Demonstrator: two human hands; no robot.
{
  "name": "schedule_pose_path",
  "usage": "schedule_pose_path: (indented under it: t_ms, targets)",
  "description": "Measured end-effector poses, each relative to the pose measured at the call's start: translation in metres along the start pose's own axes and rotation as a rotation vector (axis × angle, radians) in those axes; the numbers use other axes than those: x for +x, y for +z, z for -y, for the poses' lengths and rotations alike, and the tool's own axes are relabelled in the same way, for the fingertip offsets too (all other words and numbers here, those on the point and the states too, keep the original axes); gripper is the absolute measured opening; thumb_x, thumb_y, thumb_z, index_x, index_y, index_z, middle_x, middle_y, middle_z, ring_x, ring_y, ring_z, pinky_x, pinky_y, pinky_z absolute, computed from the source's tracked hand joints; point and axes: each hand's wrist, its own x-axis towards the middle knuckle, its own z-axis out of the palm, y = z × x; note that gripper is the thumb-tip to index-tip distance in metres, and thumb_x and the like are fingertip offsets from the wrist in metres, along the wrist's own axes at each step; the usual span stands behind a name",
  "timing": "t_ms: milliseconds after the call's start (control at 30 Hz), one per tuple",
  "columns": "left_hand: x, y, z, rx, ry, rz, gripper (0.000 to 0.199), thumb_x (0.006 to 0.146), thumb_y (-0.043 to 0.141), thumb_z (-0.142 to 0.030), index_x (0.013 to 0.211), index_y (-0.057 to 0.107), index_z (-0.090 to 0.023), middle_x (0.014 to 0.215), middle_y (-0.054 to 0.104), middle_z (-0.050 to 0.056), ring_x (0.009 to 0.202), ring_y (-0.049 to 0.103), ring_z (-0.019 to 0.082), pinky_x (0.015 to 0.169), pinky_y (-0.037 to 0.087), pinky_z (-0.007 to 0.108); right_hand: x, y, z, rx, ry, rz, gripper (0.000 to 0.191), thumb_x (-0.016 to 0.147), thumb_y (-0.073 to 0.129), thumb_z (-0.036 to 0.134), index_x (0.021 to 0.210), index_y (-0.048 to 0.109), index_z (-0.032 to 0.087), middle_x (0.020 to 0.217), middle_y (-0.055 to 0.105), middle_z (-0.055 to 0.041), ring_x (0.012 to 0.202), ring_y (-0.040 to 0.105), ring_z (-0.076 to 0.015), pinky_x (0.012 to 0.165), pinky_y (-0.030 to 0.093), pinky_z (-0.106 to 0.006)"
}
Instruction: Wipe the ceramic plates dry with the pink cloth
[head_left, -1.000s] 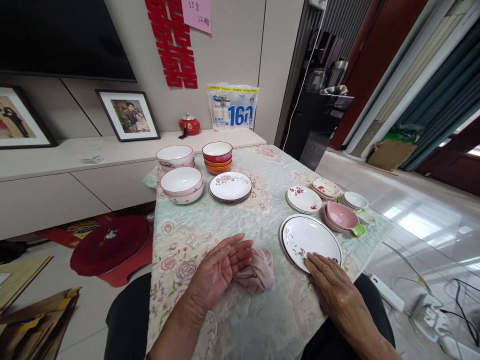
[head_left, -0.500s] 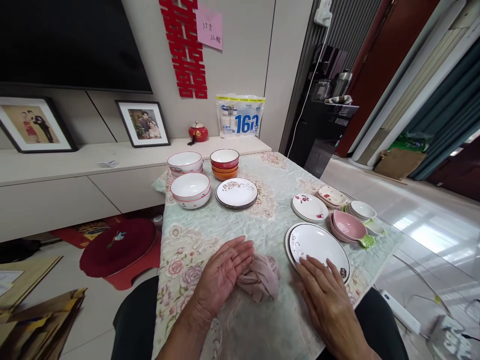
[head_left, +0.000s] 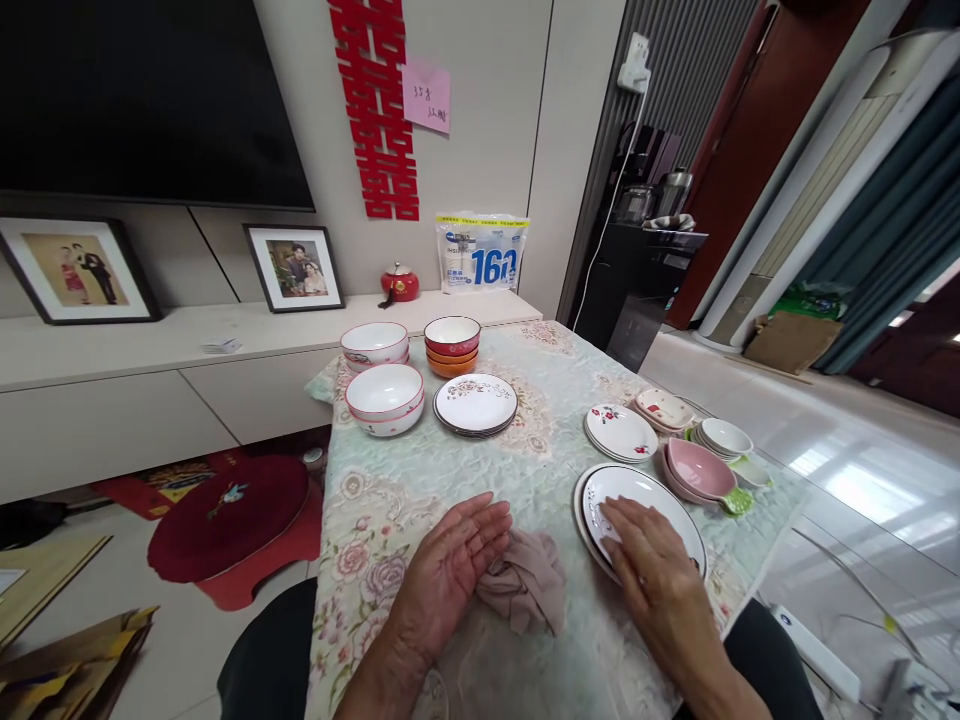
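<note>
My left hand (head_left: pixel 457 570) is open, palm turned up, beside a crumpled pinkish cloth (head_left: pixel 529 585) on the table. Its fingers overlap the cloth's left edge in view; whether they touch it I cannot tell. With fingers stretched out, my right hand (head_left: pixel 652 560) is over the front of a large white plate (head_left: pixel 675 515) with a dark rim, holding nothing. Another plate lies beneath that one. Behind them sits a stack of small flowered plates (head_left: pixel 621 432). To the right are pink bowls (head_left: pixel 701 468) with a green leaf-shaped handle.
Farther back stand white bowls (head_left: pixel 385 395), red and orange bowls (head_left: pixel 452 350) and a stack of patterned plates (head_left: pixel 475 403). Rectangular dishes (head_left: pixel 665 408) and small white bowls (head_left: pixel 724 438) line the right side. A red stool (head_left: pixel 240 520) stands left of the table.
My right hand has shifted slightly up and farther over the large plate. My left hand stays palm up by the cloth. The camera view has tilted a little.
</note>
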Motion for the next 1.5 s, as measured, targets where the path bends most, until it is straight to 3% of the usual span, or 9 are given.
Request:
schedule_pose_path:
  t_ms: [233,367,467,733,967,1100,1233,1367,1500]
  targets:
    - [0.002,0.008,0.008,-0.044,-0.117,0.087,0.046,0.077,0.07,-0.028,0.12,0.063,-0.014,0.132,0.059,0.018,0.117,0.058,0.033,0.11,0.032,0.051,-0.043,-0.024,-0.064,-0.039,0.461,-0.035,0.039,0.092,0.045,0.047,0.119,0.062,0.023,0.124,0.062,-0.0092,0.115,0.058,-0.0291,0.097,0.047,-0.047]
    - [0.008,0.014,0.017,-0.06,-0.178,0.045,0.048,0.076,0.07,-0.023,0.122,0.059,-0.012,0.131,0.06,0.02,0.117,0.059,0.033,0.11,0.032,0.049,-0.052,-0.024,-0.077,0.061,0.831,0.05,0.056,0.083,0.048,0.06,0.121,0.062,0.021,0.117,0.067,-0.0101,0.095,0.067,-0.0292,0.083,0.053,-0.045]
    - [0.017,0.016,0.024,-0.079,-0.205,0.028,0.046,0.077,0.068,-0.021,0.12,0.058,-0.008,0.127,0.06,0.025,0.115,0.061,0.034,0.109,0.034,0.048,-0.049,-0.022,-0.082,0.109,0.989,0.094,0.065,0.078,0.049,0.062,0.122,0.062,0.016,0.105,0.072,-0.0117,0.089,0.069,-0.0296,0.083,0.052,-0.045]
    - [0.041,0.043,0.048,-0.044,-0.311,0.031,0.04,0.075,0.069,-0.017,0.111,0.057,-0.005,0.116,0.064,0.028,0.108,0.065,0.033,0.105,0.038,0.046,-0.031,-0.019,-0.107,0.11,0.987,0.232,0.068,0.078,0.047,0.062,0.123,0.063,0.014,0.101,0.074,-0.0109,0.09,0.068,-0.0294,0.08,0.05,-0.04]
    - [0.052,0.061,0.063,-0.043,-0.22,-0.009,0.027,0.072,0.07,-0.012,0.097,0.061,-0.01,0.095,0.071,0.02,0.1,0.067,0.031,0.1,0.042,0.048,-0.018,-0.012,-0.109,0.049,0.913,0.293,0.056,0.081,0.043,0.063,0.103,0.071,0.019,0.087,0.074,-0.0081,0.082,0.067,-0.0281,0.07,0.048,-0.036]
    - [0.049,0.06,0.062,-0.033,-0.192,0.0,0.025,0.074,0.07,-0.014,0.097,0.062,-0.011,0.103,0.07,0.018,0.1,0.066,0.027,0.095,0.047,0.043,-0.016,-0.007,-0.103,0.118,0.958,0.301,0.059,0.078,0.045,0.065,0.103,0.069,0.018,0.087,0.073,-0.0077,0.081,0.067,-0.0273,0.07,0.047,-0.035]
    - [0.048,0.06,0.058,-0.03,-0.184,-0.003,0.035,0.078,0.066,-0.018,0.112,0.06,-0.014,0.117,0.066,0.016,0.101,0.065,0.027,0.085,0.053,0.044,-0.014,-0.001,-0.091,0.216,0.984,0.299,0.057,0.077,0.049,0.063,0.104,0.067,0.016,0.089,0.073,-0.0076,0.08,0.065,-0.0262,0.07,0.047,-0.035]
    - [0.047,0.06,0.054,0.011,-0.178,0.03,0.051,0.077,0.066,-0.022,0.127,0.053,-0.019,0.129,0.059,0.015,0.101,0.065,0.029,0.079,0.055,0.043,-0.008,0.008,-0.075,0.316,0.967,0.201,0.056,0.078,0.051,0.06,0.105,0.068,0.014,0.081,0.072,-0.0069,0.072,0.064,-0.0245,0.064,0.047,-0.033]
    - [0.043,0.059,0.054,0.02,-0.09,0.032,0.057,0.071,0.069,-0.014,0.126,0.056,-0.022,0.14,0.051,0.012,0.11,0.061,0.029,0.085,0.053,0.041,0.0,0.018,-0.065,0.385,0.946,0.096,0.054,0.076,0.054,0.057,0.103,0.07,0.012,0.08,0.073,-0.0081,0.07,0.063,-0.0243,0.062,0.047,-0.032]
